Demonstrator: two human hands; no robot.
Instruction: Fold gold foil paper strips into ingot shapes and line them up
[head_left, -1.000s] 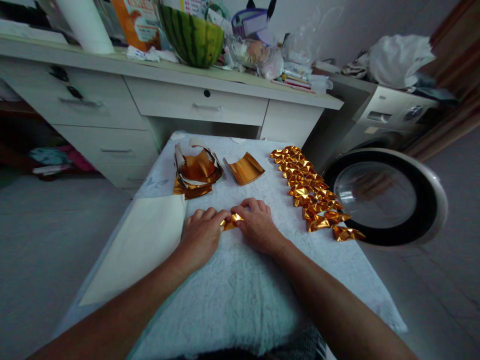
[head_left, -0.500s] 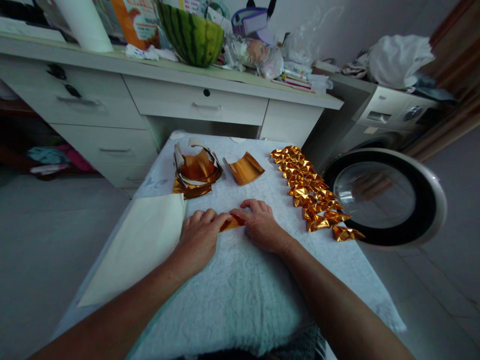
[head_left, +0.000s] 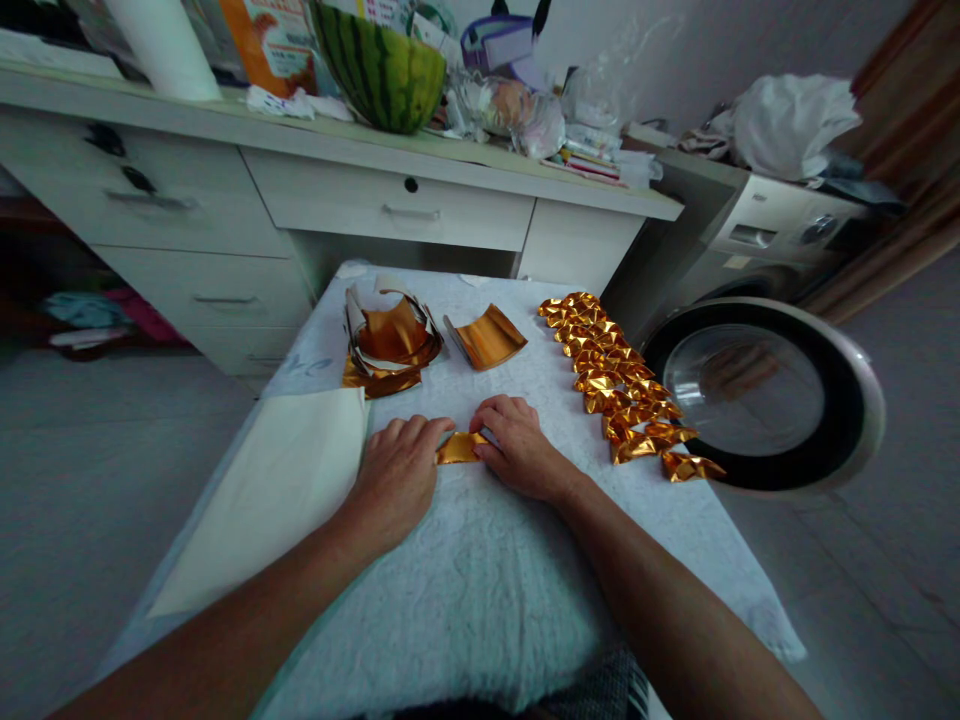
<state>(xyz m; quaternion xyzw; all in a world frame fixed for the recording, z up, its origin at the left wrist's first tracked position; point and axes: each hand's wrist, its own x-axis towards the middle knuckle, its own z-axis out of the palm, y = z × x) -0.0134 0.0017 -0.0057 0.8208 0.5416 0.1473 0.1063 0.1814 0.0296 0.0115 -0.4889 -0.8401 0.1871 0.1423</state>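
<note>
Two bare hands bracket one narrow gold strip (head_left: 459, 449), which lies near the middle of the cloth-covered bench (head_left: 555, 520). Its long axis runs roughly from nine o'clock to three, tipped slightly so the three o'clock end sits a touch farther from the person. Neither hand is clearly nearer: the left hand (head_left: 399, 472) meets the end at nine o'clock and the right hand (head_left: 516, 448) meets the end at three, with the bare middle of the strip showing between them.

The right fingers are bent and closed, thumb and forefinger pinching their end. The left fingers lie close together against theirs, thumb stretched toward one o'clock; whether they grip or only press, I cannot tell, since the hand hides the contact.

From the strip, a curled bundle of gold sheets (head_left: 391, 332) lies at eleven o'clock and a single curved gold sheet (head_left: 491, 340) between twelve and one. Folded gold pieces (head_left: 604, 370) stand close-packed around two o'clock, and pale paper (head_left: 274, 490) spreads between eight and nine, just beside the left hand.
</note>
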